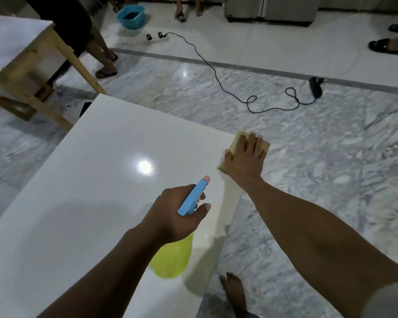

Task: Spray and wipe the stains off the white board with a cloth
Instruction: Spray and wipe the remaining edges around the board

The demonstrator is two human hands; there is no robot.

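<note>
Now cloth [237,143] lies under right fingers [254,145].

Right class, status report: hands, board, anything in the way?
Left hand gripping spray bottle. Right hand flat on cloth at white board corner. Board unobstructed.

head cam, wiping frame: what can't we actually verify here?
- Stains on the white board: none can be made out; glare and dim light.
- Cloth: mostly covered by the right hand; underside contact hidden.
- Spray bottle: trigger hidden by the left hand fingers; liquid level not readable.
- Board's near edge: cut off by the frame bottom.
- People in the background: only legs and feet, cropped at the top edge.
</note>
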